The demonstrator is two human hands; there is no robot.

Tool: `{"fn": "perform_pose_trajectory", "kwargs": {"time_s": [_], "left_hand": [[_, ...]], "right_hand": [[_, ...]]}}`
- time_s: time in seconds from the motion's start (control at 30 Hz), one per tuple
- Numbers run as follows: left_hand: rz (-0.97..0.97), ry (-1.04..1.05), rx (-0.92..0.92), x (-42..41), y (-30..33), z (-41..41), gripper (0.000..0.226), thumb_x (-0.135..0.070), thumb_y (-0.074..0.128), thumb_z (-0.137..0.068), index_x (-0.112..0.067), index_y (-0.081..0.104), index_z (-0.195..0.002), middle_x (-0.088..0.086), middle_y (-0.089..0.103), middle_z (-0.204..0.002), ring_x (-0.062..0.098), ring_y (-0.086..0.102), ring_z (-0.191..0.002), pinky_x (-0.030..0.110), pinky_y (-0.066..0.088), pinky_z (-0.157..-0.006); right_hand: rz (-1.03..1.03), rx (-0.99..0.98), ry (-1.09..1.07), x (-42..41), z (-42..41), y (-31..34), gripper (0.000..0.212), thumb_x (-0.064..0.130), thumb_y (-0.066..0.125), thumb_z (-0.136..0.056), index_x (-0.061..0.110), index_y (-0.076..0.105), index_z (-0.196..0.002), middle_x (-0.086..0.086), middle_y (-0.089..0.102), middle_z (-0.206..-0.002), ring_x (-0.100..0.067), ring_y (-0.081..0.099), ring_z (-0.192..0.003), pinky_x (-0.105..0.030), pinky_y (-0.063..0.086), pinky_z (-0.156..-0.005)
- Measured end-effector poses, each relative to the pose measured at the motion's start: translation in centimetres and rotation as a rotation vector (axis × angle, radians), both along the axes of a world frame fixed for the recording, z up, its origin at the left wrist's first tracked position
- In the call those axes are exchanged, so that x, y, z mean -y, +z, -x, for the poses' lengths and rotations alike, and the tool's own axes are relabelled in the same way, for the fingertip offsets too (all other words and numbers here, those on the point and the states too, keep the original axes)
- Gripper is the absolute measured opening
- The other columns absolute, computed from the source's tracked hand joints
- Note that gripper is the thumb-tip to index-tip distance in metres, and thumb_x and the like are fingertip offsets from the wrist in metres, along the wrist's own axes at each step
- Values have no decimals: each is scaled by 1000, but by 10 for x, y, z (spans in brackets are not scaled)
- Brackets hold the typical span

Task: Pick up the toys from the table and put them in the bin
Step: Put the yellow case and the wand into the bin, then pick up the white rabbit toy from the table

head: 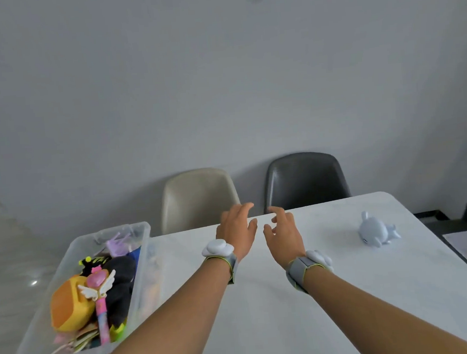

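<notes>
**One toy left, both hands empty**

Both hands are being held out over the middle of the white desk (266,328), the left hand (238,229) and the right hand (283,234) close together, fingers loosely spread and nothing being gripped by either. The pale blue plastic dolphin toy (377,231) is lying well apart from them, toward the desk's far right corner, on its belly as far as can be judged.

Its long axis is running diagonally: the tail is pointing up and away to the left, the rounded head toward the near right edge.

The clear plastic bin (73,251), already heaped with toys, is sitting at the desk's left end, so a long carry across is being called for. The smooth, rounded body is likely being offered as a slippery hold; a hasty reach could be nudging it off the nearby edge, and a loose drop onto the heap could be letting it roll out.
</notes>
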State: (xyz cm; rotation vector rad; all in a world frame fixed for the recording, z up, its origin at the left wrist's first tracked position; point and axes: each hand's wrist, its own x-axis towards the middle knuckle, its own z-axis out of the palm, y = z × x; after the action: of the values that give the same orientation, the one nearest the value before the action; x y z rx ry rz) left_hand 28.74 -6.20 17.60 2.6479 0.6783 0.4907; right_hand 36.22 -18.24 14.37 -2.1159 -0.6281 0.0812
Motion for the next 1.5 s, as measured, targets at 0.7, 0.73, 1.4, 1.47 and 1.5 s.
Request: {"fn": "perform_pose_trajectory", "kwargs": {"time_s": [0.7, 0.73, 1.4, 1.47, 1.5], "left_hand": [[187, -145, -547, 190, -106, -180, 90, -54, 68, -83, -45, 14, -154, 4, 12, -163, 37, 29, -140, 46, 45, -101], [197, -143, -595, 194, -114, -185, 93, -54, 69, -82, -45, 11, -155, 5, 9, -164, 38, 27, -141, 47, 44, -103], [291, -184, -1117, 176, -243, -232, 125, -65, 77, -68, -47, -13, -154, 12, -27, -162, 49, -9, -149, 63, 25, -116], [296, -209, -1144, 178, -254, -235, 128, -62, 80, -68, -40, -10, -157, 16, -26, -161, 51, -9, -148, 60, 25, -117], [287, -208, -1165, 180, -259, -234, 131, -60, 82, -67, -38, -11, -157, 18, -29, -160, 53, -12, -147, 61, 25, -117]], "right_hand": [[327, -146, -209, 242, -187, -95, 58, 33, 63, -90, 32, 34, -141, -8, 43, -130, -32, 52, -111, -36, 48, -73], [364, -163, -203, 247, -195, -102, 61, 35, 64, -89, 33, 33, -142, -8, 42, -132, -32, 49, -115, -36, 48, -74], [874, 36, -75, 196, -311, -175, 112, 57, 79, -67, 40, 6, -151, -12, -2, -159, -45, 8, -143, -61, 33, -104], [900, 16, -89, 186, -325, -181, 124, 56, 82, -62, 39, -1, -152, -12, 4, -158, -45, 18, -137, -60, 40, -97], [921, 6, -88, 182, -330, -185, 128, 56, 83, -60, 39, -3, -152, -11, 6, -156, -45, 23, -134, -59, 42, -94]]}}
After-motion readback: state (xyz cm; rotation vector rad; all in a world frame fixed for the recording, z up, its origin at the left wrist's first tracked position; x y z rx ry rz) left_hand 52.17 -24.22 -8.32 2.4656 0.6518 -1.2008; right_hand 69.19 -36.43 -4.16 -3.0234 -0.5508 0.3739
